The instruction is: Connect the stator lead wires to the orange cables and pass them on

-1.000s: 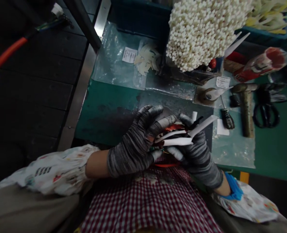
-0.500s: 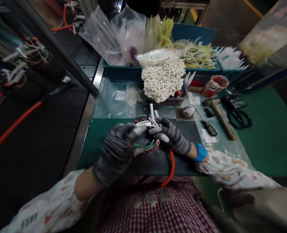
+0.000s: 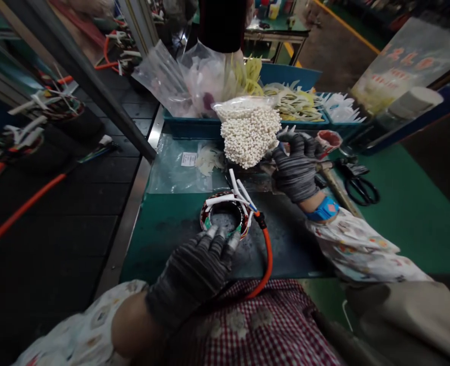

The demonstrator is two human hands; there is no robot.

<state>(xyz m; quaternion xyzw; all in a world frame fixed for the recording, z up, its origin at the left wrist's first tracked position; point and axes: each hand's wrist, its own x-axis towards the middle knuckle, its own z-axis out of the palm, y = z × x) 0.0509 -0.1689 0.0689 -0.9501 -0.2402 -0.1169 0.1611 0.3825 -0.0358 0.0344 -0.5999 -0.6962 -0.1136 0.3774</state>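
Note:
A ring-shaped motor stator (image 3: 204, 213) with copper windings and a green board lies on the dark mat before me. White sleeves (image 3: 233, 183) stand up from its far side. A thick orange cable (image 3: 267, 249) runs from its right side toward my lap. My left hand (image 3: 200, 267), in a grey striped glove, rests its outstretched fingertips on the stator's near rim. Gloved likewise, my right hand (image 3: 297, 165) is over the small box area beside the bag of white beads (image 3: 250, 134). Its fingers are apart and slightly bent; nothing shows in them.
Blue bins (image 3: 190, 127) at the back hold plastic bags, yellowish strips (image 3: 297, 104) and white pieces (image 3: 341, 108). At right lie a hammer (image 3: 337, 188), black scissors (image 3: 362, 190) and a red-white roll (image 3: 328, 141). A metal post (image 3: 103, 81) rises at left.
My right hand has left the stator's sleeves and moved right and away from me, toward the box. The stator now lies flat, and my left hand has loosened to rest on its near rim.

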